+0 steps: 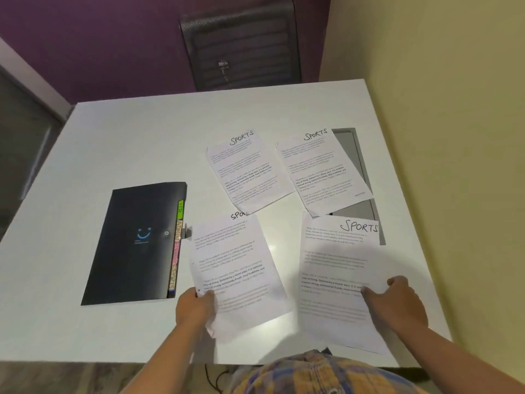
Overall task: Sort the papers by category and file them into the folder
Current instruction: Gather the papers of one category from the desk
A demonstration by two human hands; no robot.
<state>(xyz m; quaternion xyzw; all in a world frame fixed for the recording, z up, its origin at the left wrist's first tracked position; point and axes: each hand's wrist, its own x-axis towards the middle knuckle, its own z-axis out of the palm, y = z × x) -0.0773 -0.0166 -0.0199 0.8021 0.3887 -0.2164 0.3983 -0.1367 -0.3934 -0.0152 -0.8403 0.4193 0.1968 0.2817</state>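
Note:
Several printed sheets headed "SPORTS" lie on the white table. One far sheet sits at centre, another to its right. My left hand grips the lower left corner of the near centre sheet, thumb on top. My right hand pinches the right edge of the near right sheet. A black expanding folder with a blue smile logo lies closed on the left, its coloured tabs showing along the right edge.
A grey panel is set in the table under the right sheets. A dark mesh chair stands behind the far edge. A yellow wall runs along the right side. The table's near edge is close to my body.

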